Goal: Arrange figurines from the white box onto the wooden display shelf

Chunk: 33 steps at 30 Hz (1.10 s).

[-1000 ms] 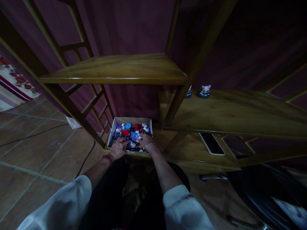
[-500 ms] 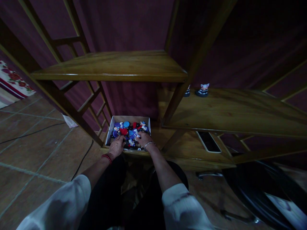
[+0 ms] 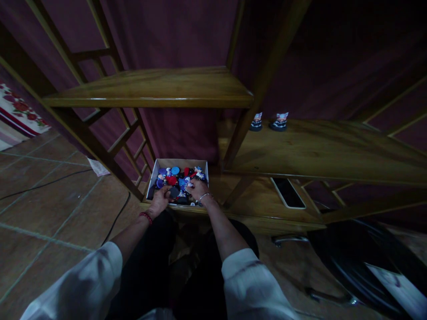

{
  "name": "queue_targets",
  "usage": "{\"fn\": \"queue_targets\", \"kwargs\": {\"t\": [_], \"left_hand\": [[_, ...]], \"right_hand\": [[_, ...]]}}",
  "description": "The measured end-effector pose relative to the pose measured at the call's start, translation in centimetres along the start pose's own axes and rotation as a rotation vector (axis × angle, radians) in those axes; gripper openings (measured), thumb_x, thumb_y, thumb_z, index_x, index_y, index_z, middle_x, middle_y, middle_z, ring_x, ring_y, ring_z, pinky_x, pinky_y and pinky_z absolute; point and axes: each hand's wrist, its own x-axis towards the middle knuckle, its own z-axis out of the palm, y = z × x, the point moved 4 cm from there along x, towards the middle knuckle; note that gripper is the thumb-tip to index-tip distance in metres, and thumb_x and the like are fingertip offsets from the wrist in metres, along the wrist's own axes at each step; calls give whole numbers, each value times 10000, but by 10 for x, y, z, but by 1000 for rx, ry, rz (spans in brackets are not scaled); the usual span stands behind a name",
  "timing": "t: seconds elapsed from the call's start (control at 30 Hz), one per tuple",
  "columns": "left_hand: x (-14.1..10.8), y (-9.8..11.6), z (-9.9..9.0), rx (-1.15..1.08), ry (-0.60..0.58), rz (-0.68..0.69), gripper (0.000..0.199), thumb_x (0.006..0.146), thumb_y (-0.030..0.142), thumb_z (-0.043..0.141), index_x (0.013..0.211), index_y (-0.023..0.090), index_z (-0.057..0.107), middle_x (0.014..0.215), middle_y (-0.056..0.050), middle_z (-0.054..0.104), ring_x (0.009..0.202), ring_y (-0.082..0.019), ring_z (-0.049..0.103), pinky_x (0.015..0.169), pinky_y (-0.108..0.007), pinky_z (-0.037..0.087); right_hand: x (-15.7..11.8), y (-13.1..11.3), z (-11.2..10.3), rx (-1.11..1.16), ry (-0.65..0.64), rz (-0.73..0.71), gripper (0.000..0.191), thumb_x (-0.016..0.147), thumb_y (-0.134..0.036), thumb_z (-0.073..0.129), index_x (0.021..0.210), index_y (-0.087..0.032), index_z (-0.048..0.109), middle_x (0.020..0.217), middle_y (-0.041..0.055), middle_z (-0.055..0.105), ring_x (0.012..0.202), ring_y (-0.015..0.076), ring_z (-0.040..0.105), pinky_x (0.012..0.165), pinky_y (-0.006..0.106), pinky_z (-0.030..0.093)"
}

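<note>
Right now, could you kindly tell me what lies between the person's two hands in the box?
In the head view, a dark round disc lies between the left hand and the right hand, among colourful small pieces in the open cardboard box.

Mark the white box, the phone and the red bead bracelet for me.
White box (image 3: pixel 152 178), head view, left wall.
Phone (image 3: pixel 288 193), head view, dark screen.
Red bead bracelet (image 3: pixel 146 217), head view, middle of the beads.

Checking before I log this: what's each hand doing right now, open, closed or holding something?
Left hand: fingers down among the coloured pieces in the white box; grip unclear.
Right hand: on the pieces, grip unclear.
</note>
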Motion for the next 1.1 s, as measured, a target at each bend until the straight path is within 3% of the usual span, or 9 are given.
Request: {"fn": "queue_targets", "kwargs": {"t": [0.27,0.5,0.67,0.83,0.93,1.1], "left_hand": [[-5,7,4,-343,71,-48,152,644,131,594,793,158,610,728,-5,621,602,-127,590,651,-291,504],[-19,21,12,-755,-136,-144,144,693,107,569,828,156,564,780,-42,624,833,-223,620,853,-448,424],[-19,21,18,-772,-125,-220,174,700,72,514,842,153,572,781,-51,628,801,-192,624,858,-417,433],[-19,24,21,-757,-82,-211,162,717,188,557,876,174,585,724,-8,608,700,-132,611,835,-359,461],[-20,25,21,-753,-85,-211,211,701,153,580,911,173,585,765,-1,613,658,-103,599,864,-362,445],[-19,22,19,-828,-128,-218,285,693,62,558,963,152,575,847,-31,640,777,-137,610,936,-421,384]], "right_hand": [[-2,-3,-1,75,27,-26,95,700,-261,556,754,-194,594,685,-4,631,617,102,555,533,177,352],[-2,-7,0,89,76,-65,66,693,-252,557,717,-202,593,671,-3,631,618,112,558,531,182,355],[4,-7,7,113,97,-79,120,694,-277,558,785,-210,598,691,1,641,640,126,573,554,194,376],[6,-11,10,104,96,-100,143,698,-278,554,813,-208,603,715,11,648,656,131,579,582,200,391],[6,-12,9,96,94,-106,129,702,-270,547,798,-208,607,706,9,646,652,130,576,587,201,394],[4,-14,8,190,93,-104,137,704,-269,544,807,-209,612,691,-3,640,646,123,574,590,199,410]]}}
